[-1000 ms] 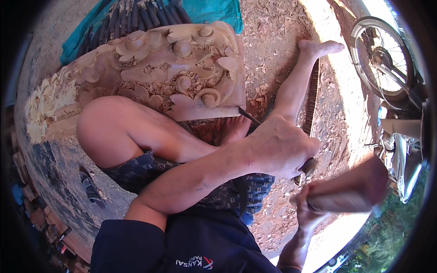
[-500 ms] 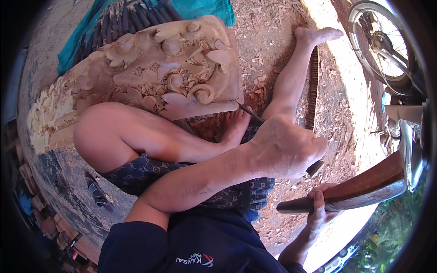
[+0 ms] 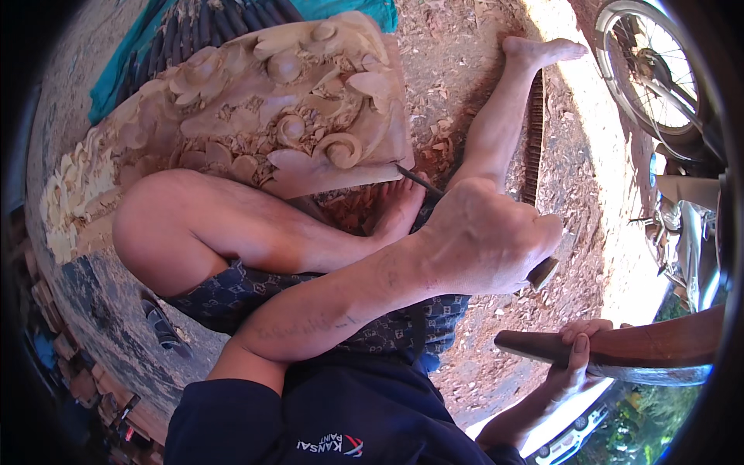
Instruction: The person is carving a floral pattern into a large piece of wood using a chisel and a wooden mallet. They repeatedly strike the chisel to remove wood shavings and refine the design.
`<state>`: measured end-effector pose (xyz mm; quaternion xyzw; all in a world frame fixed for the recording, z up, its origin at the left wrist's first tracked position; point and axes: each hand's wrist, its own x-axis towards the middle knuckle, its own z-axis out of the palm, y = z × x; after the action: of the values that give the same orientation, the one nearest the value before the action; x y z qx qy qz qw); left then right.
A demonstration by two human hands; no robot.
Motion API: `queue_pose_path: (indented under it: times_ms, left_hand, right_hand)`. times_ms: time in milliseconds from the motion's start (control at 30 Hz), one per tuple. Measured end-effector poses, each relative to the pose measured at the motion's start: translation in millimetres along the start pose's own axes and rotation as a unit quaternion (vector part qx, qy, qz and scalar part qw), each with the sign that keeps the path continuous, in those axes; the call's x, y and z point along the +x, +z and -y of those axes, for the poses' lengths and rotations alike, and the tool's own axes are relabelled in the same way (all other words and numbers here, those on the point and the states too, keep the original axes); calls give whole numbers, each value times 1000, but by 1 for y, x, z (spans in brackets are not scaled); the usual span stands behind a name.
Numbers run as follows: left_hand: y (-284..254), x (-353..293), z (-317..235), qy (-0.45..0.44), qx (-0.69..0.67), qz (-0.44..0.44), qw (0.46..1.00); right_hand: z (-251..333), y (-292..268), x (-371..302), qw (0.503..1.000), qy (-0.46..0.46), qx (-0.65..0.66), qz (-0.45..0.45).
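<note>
My left hand (image 3: 488, 236) is wrapped in a fist round a carving chisel (image 3: 422, 183). The chisel's thin dark blade reaches to the lower right corner of a carved wooden panel (image 3: 240, 116), and the butt of its handle sticks out below my fist. Raised leaves, scrolls and round knobs cover the panel, with loose chips lying in its hollows. Off to the right, my right hand (image 3: 575, 358) grips a wooden mallet (image 3: 659, 342) by its dark handle. The mallet's thick reddish-brown head runs out to the picture's edge, apart from the chisel.
My bent leg (image 3: 232, 221) lies along the panel's near side; the other leg (image 3: 500, 124) stretches away. Several dark-handled tools (image 3: 209, 31) rest on a teal cloth (image 3: 105, 97) beyond. Wood chips litter the ground (image 3: 573, 256). A motorcycle wheel (image 3: 651, 70) stands far right.
My right hand has swung the mallet outward to the right, away from the chisel. My left hand keeps its grip, the blade still at the panel's corner. The whole view has shifted slightly.
</note>
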<state>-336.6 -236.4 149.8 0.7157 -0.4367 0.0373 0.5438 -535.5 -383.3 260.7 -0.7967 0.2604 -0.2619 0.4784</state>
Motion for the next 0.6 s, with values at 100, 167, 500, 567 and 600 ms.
queue_pose_path:
  times_ms: [100,167,500,567,600]
  left_hand:
    - [-5,2,0,-6,-11,4,1000]
    - [-9,3,1,-11,-22,10,1000]
    - [-17,8,3,-57,-75,-47,994]
    - [-20,11,0,-85,-66,-37,994]
    - [-18,14,-2,-95,-73,-30,992]
  right_hand:
    - [-14,-3,2,994,-50,101,-15]
    - [-47,-8,-13,995,-89,-35,35]
    - [13,-23,32,992,-64,109,21]
    - [-23,2,18,976,-109,-159,101]
    - [-36,14,10,938,-145,-287,128]
